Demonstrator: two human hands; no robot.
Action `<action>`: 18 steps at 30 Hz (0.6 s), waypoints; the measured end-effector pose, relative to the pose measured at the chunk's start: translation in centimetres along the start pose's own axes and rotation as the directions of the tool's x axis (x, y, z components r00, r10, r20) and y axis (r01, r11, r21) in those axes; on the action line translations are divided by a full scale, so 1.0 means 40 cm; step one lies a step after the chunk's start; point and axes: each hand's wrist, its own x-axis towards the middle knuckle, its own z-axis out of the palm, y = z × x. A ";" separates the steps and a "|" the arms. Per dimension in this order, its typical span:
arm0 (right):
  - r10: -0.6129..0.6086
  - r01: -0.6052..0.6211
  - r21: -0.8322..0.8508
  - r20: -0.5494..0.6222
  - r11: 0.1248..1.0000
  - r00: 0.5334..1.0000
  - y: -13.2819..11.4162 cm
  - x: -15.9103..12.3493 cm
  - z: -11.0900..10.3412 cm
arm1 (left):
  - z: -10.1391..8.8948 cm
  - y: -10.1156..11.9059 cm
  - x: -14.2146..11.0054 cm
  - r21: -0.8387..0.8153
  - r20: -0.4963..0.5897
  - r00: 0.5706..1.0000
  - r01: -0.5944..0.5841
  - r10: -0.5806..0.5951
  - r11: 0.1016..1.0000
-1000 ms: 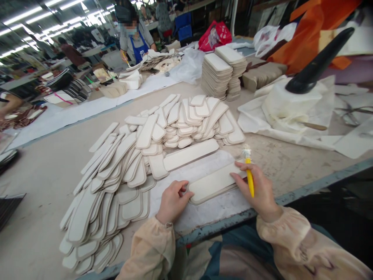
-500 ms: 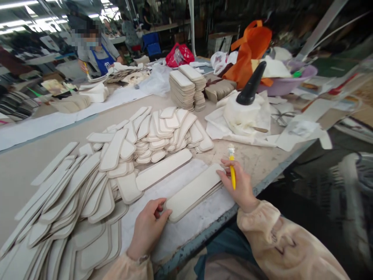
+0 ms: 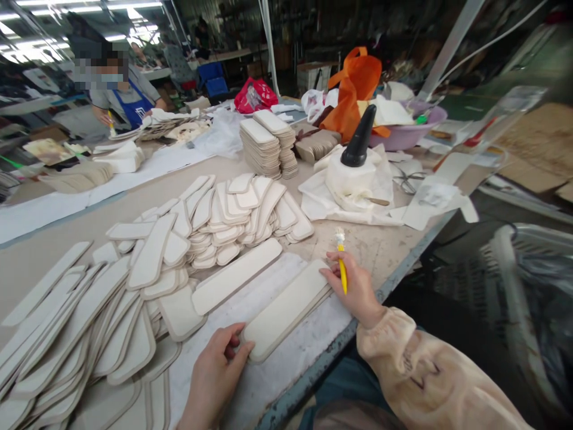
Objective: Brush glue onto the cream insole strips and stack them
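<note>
A long off-white strip (image 3: 286, 310) with rounded corners lies on top of at least one more like it on a white sheet. My left hand (image 3: 219, 364) pinches its near left end between thumb and fingers. At the opposite end my right hand (image 3: 353, 283) presses thumb and fingertips on the strip. That same hand also holds a yellow-handled glue brush (image 3: 342, 269), whose bristle end is caked in white and points up and away. Just beyond, a second off-white strip (image 3: 239, 276) lies parallel, resting against a heap of similar pieces (image 3: 152, 251).
A black cone (image 3: 359, 137) stands on a white wrapped container (image 3: 351, 179) with a spatula in it. Behind are stacked pieces (image 3: 259, 146), an orange bag (image 3: 358, 89) and a purple basin (image 3: 409, 128). Another person (image 3: 125, 98) works across the table. A crate (image 3: 505, 286) stands right of the table edge.
The view has swung right, so everything sits further left in the picture. Both hands stay at the ends of the strip, and the brush remains in my right hand.
</note>
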 end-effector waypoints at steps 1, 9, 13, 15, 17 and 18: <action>0.003 -0.003 -0.007 0.006 1.000 1.000 -0.001 0.001 0.000 | 0.001 -0.002 0.001 0.002 0.000 1.000 0.000 0.000 1.000; -0.032 0.033 -0.080 0.017 0.996 0.999 -0.004 -0.001 0.000 | 0.007 -0.013 0.004 0.018 0.023 0.999 0.031 -0.031 0.999; -0.071 0.072 -0.114 0.011 0.991 0.997 0.003 -0.001 -0.001 | 0.006 -0.018 0.005 0.024 0.009 1.000 0.026 -0.026 0.999; -0.098 0.096 -0.150 -0.006 0.984 0.995 0.005 0.002 -0.005 | 0.006 -0.023 0.006 0.028 0.008 1.000 -0.009 0.009 1.000; -0.176 0.168 -0.204 -0.023 0.964 0.984 -0.003 0.003 -0.009 | 0.007 -0.028 0.008 0.038 0.010 0.999 -0.052 0.052 0.998; -0.227 0.217 -0.225 -0.015 0.950 0.974 -0.012 0.001 -0.009 | 0.007 -0.029 0.009 0.041 0.008 0.998 -0.066 0.066 0.997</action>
